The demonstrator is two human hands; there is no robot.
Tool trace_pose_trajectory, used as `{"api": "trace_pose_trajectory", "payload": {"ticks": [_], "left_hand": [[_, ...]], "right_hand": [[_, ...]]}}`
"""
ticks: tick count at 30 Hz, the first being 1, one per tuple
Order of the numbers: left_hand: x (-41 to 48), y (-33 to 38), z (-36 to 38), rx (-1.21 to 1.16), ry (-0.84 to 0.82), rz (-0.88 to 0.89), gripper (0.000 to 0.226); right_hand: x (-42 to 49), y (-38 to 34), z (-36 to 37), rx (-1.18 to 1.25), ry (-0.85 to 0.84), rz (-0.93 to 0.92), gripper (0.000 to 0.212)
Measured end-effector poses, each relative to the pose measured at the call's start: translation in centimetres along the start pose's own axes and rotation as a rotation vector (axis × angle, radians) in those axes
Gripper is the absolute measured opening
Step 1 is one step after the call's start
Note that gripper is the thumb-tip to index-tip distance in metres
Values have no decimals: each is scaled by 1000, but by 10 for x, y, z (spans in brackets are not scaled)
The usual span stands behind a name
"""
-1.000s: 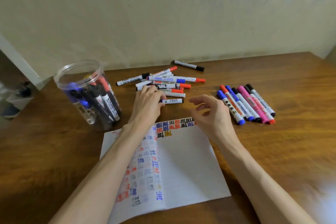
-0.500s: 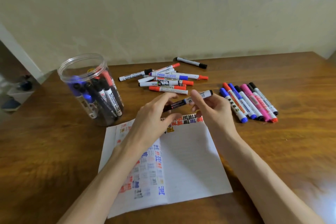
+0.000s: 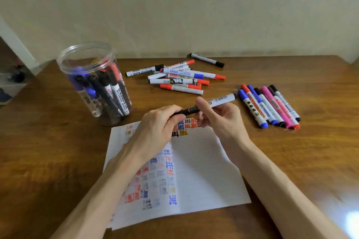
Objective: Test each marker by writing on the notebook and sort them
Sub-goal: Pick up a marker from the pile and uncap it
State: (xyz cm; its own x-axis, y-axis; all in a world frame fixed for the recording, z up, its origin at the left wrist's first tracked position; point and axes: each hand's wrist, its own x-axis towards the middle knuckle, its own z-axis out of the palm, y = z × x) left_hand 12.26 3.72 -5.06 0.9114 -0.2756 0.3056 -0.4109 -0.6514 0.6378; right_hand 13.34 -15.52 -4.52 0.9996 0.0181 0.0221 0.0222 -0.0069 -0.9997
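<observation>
I have the white-barrelled black-capped marker [image 3: 211, 104] above the open paper notebook's [image 3: 204, 170] far edge, left hand [image 3: 157, 128] pinching its cap, right hand [image 3: 219, 116] gripping the barrel. A sharp pull could fling the cap or smear ink.

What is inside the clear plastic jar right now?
The clear plastic jar holds whiteboard markers standing on end, with black, blue and red caps. How many cannot be counted, since they overlap.
</observation>
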Motion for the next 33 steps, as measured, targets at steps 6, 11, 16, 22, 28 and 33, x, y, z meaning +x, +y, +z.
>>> {"api": "trace_pose_trajectory", "payload": {"ticks": [6,11,16,22,28,33], "left_hand": [[-1,4,-8,-112,-71,-89,18],[2,4,-13,-190,-123,-134,21],[0,9,-12,-209,-73,-97,22],[-6,14,-3,-21,26,5,22],[-4,12,-8,-102,-89,-83,23],[-4,-9,-29,-146,-23,-186,25]], "right_hand": [[-1,-3,-1,-45,-72,-96,43],[-1,-8,-7,-76,-124,-171,28],[-2,-5,-1,124,-79,-77,45],[-8,-2,8,20,-49,-94,41],[-9,-4,8,-61,-102,-137,31],[6,-12,-26,38,64,-142,45]]}}
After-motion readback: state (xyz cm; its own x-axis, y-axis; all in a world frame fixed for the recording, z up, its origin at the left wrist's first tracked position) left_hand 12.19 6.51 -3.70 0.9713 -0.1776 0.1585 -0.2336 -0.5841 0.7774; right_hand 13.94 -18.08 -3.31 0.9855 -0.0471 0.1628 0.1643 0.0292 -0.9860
